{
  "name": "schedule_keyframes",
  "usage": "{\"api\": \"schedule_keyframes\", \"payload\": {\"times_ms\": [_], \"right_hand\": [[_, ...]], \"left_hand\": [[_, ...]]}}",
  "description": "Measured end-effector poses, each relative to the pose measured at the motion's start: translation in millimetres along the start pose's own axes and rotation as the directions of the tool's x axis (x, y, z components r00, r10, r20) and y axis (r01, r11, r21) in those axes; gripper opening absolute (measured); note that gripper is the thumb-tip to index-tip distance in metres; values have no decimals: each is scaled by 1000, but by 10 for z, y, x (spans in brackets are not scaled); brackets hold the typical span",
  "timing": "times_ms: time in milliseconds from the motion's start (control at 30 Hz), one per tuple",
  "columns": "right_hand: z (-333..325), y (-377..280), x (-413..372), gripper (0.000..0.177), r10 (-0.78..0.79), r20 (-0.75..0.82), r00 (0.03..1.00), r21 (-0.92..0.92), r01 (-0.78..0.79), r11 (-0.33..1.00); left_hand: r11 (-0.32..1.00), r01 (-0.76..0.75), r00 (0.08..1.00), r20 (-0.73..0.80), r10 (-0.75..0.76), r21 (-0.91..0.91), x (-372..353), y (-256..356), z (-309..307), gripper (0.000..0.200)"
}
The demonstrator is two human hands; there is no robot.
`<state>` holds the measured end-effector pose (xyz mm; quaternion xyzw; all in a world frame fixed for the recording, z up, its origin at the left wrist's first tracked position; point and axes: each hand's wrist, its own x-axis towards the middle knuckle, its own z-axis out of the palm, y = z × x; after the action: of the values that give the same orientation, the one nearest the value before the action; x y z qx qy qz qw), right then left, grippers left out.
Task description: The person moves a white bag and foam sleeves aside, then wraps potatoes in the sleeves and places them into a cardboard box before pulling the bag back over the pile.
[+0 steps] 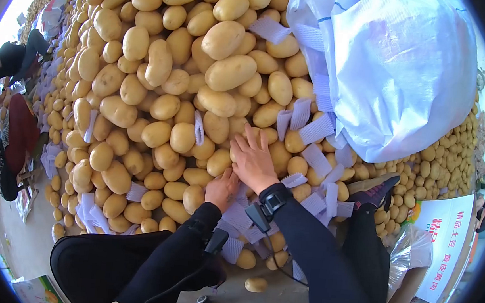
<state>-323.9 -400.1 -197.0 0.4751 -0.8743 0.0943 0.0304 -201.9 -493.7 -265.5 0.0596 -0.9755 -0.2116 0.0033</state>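
Observation:
My right hand lies on the potato pile with its fingers spread, reaching over the potatoes under it. Just left of it and lower, my left hand is closed, its fingers bunched and partly hidden; what they hold, if anything, does not show. A yellow potato sits right above the left hand, and another potato is beside it. White foam net sleeves lie below both hands, and more foam sleeves are strewn to the right.
A large white sack rests on the pile at upper right. At lower right is a carton with a printed white panel and clear plastic. One potato lies on the floor. Another person is at far left.

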Motion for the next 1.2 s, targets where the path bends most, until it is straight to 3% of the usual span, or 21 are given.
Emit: {"api": "schedule_keyframes", "payload": {"times_ms": [100, 167, 233, 267, 300, 367, 433, 500, 567, 633, 700, 733, 767, 833, 900, 933, 967, 1033, 1100, 1167, 1200], "right_hand": [[-86, 64, -157, 30, -64, -101, 993, -117, 52, 992], [-166, 94, -318, 21, -159, 15, 987, -238, 158, 958], [-378, 172, -513, 17, -93, -66, 993, -56, 89, 994], [-525, 139, -661, 22, 330, -15, 944, 336, -307, 890], [-649, 108, -816, 28, 646, 189, 739, 627, -597, 500], [-675, 157, -1161, 40, 674, 28, 738, 717, -485, 501], [-809, -34, -1229, 54, 372, -284, 884, 390, -248, 887], [-722, -148, -1105, 60, 350, -232, 908, 405, -237, 883], [-481, -230, -953, 66, 320, -168, 932, 443, -219, 869], [-106, -259, -717, 71, 109, -23, 994, 247, -100, 964], [176, -351, -597, 66, 4, -65, 998, 193, 9, 981], [257, -389, -525, 59, 77, 14, 997, 178, -78, 981], [337, -432, -464, 53, 148, 97, 984, 156, -162, 974], [140, -445, -544, 44, 160, 28, 987, 207, -163, 965], [-101, -378, -586, 43, 402, 69, 913, 564, -368, 739], [-67, -308, -687, 47, 511, 161, 845, 739, -446, 505], [78, -234, -857, 50, 538, 249, 806, 963, -266, -48], [-335, -382, -1103, 52, 461, 568, 682, 569, 79, -819], [-649, -530, -1366, 56, 272, 625, 732, 312, 86, -946], [-766, -483, -1814, 64, -221, 400, 889, 201, -320, -926], [-909, -597, -1935, 64, -124, 531, 838, 261, -301, -917]], "left_hand": [[998, -17, 999, -39, 15, -62, 14, 52, -2, 25], [980, 132, 990, -35, -138, -146, 21, 131, -72, 20], [984, 87, 995, -33, -93, -157, 38, 114, -113, 18], [985, 62, 998, -19, -66, -159, 22, 92, -134, 15], [984, 60, 997, -34, -67, -171, -5, 91, -186, 15], [977, 27, 995, -91, -47, -209, -60, 157, -302, 11], [977, -13, 992, -122, -14, -214, -150, 291, -419, 13], [940, 212, 963, -104, -247, -267, -229, 464, -465, 19], [828, 230, 834, -334, -438, -511, -417, 542, -424, 23], [773, 225, 672, -480, -564, -593, -681, 491, -306, 24], [373, 280, 664, -102, -740, -885, -975, 386, -326, 25], [185, 230, 642, 6, -767, -956, -1051, 364, -348, 23], [194, 236, 626, -4, -780, -952, -1081, 316, -370, 23], [-311, 187, 555, 361, -749, -932, -1096, 393, -642, 21], [-372, 179, 577, 404, -710, -911, -1044, 425, -658, 22], [-461, 148, 672, 431, -602, -875, -1035, 500, -680, 22], [-550, 126, 756, 439, -485, -825, -1054, 587, -693, 22], [-635, 191, 808, 487, -331, -749, -1047, 868, -696, 25], [-632, 323, 846, 514, -140, -704, -1136, 1121, -756, 28], [-633, 388, 834, 547, -68, -670, -1256, 1260, -756, 30], [-664, 437, 827, 561, 30, -608, -1341, 1245, -682, 32]]}}
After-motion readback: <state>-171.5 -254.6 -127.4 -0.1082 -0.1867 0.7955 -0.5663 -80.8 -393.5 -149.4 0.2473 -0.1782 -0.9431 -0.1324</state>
